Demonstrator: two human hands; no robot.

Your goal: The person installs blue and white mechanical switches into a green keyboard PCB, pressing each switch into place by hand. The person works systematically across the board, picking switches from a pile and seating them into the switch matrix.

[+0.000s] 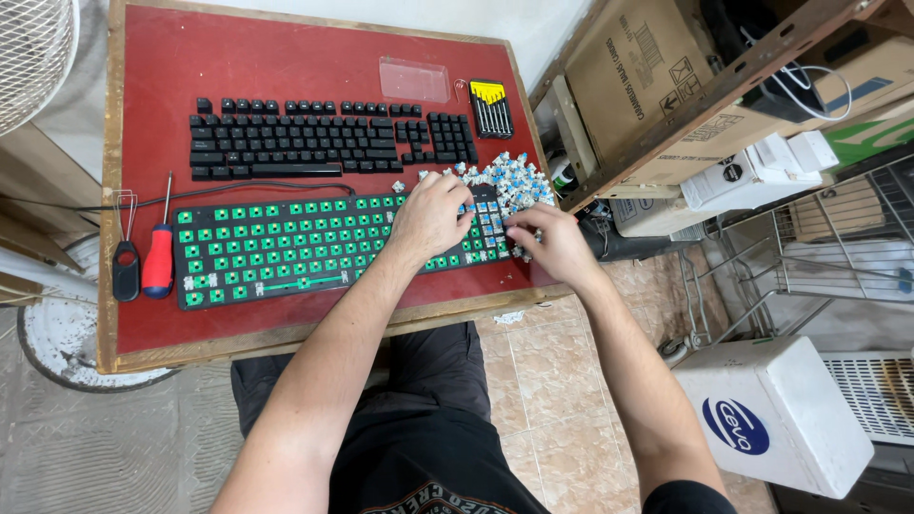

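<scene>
Head view: left hand (430, 217) rests curled on the bare keyboard frame (286, 249) at its right end, right hand (550, 243) beside it, fingers pinched at the heap of small switches (505, 179). Switches look light, rigid, with bendable pins; grip their sides.

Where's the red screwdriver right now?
In the head view, the red screwdriver lies at the table's left edge, between the black keycap puller and the stripped keyboard, far from both hands.
</scene>
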